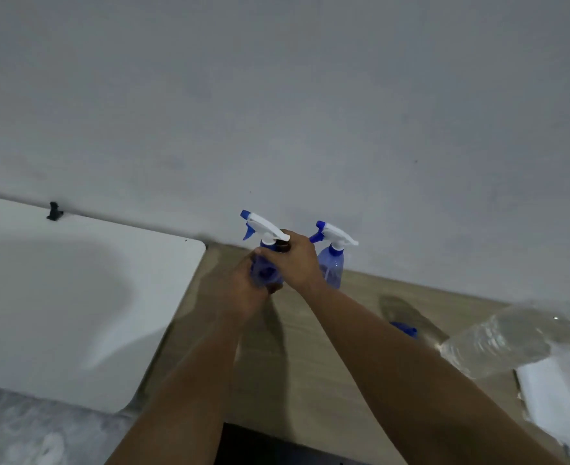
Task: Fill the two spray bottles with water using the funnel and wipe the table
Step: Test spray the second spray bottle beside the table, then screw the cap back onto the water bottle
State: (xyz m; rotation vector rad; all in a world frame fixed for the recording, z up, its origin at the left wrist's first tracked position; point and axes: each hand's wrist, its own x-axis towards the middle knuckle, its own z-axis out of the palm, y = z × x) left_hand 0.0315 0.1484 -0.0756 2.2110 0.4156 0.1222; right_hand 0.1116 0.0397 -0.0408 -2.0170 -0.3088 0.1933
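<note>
Two blue spray bottles with white trigger heads stand at the back of the wooden table, close to the wall. My left hand wraps the body of the left spray bottle. My right hand grips the neck of that same bottle, just under its white head. The right spray bottle stands free right behind my right hand. A small blue piece, perhaps the funnel, lies on the table, mostly hidden by my right forearm.
A large clear plastic water bottle lies on its side at the right, over a white cloth or paper. A white table adjoins on the left, with a black clip at its back edge. A grey wall rises behind.
</note>
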